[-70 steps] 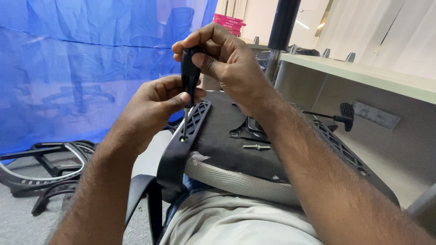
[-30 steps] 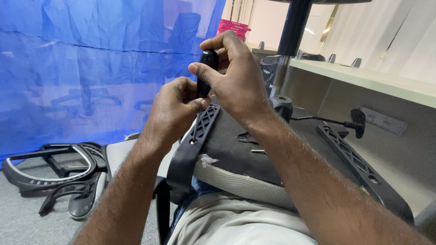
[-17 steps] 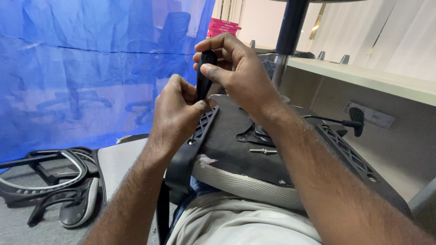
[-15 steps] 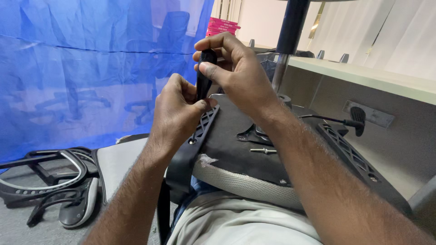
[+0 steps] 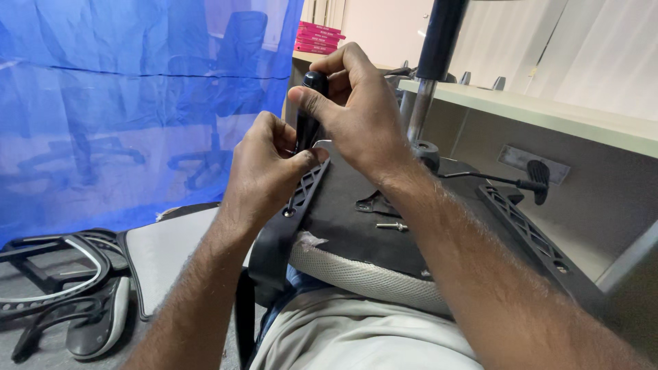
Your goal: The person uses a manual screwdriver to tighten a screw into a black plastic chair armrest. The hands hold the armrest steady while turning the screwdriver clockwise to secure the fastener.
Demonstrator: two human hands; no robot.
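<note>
An upturned office chair seat (image 5: 356, 199) rests on my lap, its black underside facing up, grey mesh edge toward me. My right hand (image 5: 356, 116) grips the black handle of a screwdriver (image 5: 310, 103) held upright over the seat's left bracket (image 5: 295, 205). My left hand (image 5: 264, 171) pinches the tool's lower shaft against that bracket. A loose silver bolt (image 5: 391, 225) lies on the underside. The chair's gas cylinder (image 5: 432, 68) rises behind my right hand.
A blue plastic sheet (image 5: 123, 103) hangs on the left. Black chair parts (image 5: 62, 288) and a grey panel (image 5: 171, 247) lie on the floor. A pale desk (image 5: 548, 109) stands on the right, with a black lever (image 5: 534, 179) and right bracket (image 5: 528, 233) on the seat.
Both hands with the screwdriver have stayed on the left bracket; my view shifted slightly and the hands have turned a little around the tool.
</note>
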